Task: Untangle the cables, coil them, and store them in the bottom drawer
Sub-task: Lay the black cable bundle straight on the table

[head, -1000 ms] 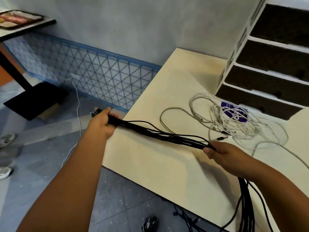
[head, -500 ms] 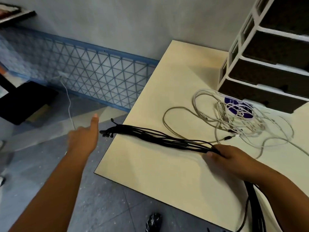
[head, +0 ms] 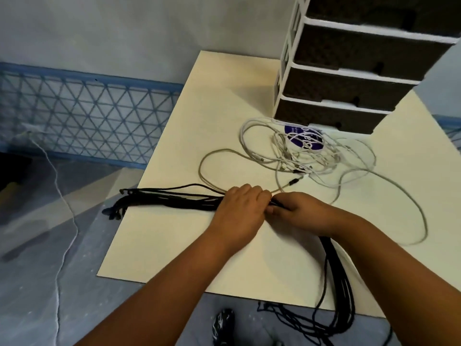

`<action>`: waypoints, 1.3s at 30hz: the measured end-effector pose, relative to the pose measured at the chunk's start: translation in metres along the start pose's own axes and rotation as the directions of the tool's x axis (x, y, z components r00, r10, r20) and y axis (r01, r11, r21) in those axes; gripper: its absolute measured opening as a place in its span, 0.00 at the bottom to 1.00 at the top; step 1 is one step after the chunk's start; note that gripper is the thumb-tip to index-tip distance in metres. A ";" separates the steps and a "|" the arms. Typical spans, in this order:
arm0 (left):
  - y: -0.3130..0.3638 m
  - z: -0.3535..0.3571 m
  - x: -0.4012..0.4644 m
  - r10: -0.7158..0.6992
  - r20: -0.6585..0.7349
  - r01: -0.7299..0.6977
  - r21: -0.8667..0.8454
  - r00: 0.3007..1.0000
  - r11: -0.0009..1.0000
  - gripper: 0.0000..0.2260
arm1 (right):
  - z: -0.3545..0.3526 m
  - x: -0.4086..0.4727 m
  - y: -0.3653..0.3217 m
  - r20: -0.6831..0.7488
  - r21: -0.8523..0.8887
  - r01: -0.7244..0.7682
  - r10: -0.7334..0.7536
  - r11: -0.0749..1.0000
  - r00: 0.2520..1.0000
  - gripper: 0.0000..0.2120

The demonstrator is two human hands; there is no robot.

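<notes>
Right now both hands meet at the middle of the cream table [head: 174, 245], knuckles almost touching, on the bundle of black cables [head: 174, 198]. The left hand [head: 240, 208] lies over the bundle with its fingers curled down onto the strands; the right hand [head: 296, 212] closes around the same bundle just beside it, at its 3 o'clock. From the hands the black cables run out toward 9 o'clock, their plug ends hanging past the table's left edge, and toward 5 o'clock they trail under the right forearm and spill off the near edge to the floor. At 1 o'clock from the hands sits the loose tangle of white cables [head: 311, 156], draped over a round purple-and-white disc [head: 303, 138], with one long grey loop sweeping out to 3 o'clock. Beyond it, at 1 o'clock, stands the white drawer unit [head: 283, 78]; its bottom drawer [head: 321, 116] is pushed in.
</notes>
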State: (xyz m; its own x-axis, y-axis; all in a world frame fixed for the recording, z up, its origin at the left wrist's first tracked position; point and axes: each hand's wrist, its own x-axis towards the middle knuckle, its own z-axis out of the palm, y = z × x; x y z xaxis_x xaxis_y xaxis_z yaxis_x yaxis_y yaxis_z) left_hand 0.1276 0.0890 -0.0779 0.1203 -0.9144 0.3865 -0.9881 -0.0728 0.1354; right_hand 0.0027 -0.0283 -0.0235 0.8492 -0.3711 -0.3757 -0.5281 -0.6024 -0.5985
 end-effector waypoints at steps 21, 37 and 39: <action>0.009 -0.008 0.002 -0.060 0.152 0.048 0.080 0.986 0.996 0.07 | -0.032 -0.156 0.119 0.339 0.756 -0.252 -0.033 0.604 0.940 0.13; 0.013 -0.007 0.002 -0.105 0.191 0.070 0.182 0.976 0.981 0.15 | -0.121 -0.268 0.222 0.231 0.289 -0.354 0.294 0.890 0.927 0.08; 0.012 -0.007 0.002 -0.104 0.189 0.068 0.190 0.976 0.979 0.14 | -0.125 -0.264 0.227 0.180 0.146 -0.392 0.365 0.908 0.914 0.09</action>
State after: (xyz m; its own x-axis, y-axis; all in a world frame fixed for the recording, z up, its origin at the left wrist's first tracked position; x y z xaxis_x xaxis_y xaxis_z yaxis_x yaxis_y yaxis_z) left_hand 0.1170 0.0890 -0.0694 0.2023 -0.9605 0.1909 -0.9778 -0.2089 -0.0146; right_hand -0.3408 -0.1555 0.0280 0.5824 -0.4313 -0.6890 -0.8128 -0.2985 -0.5002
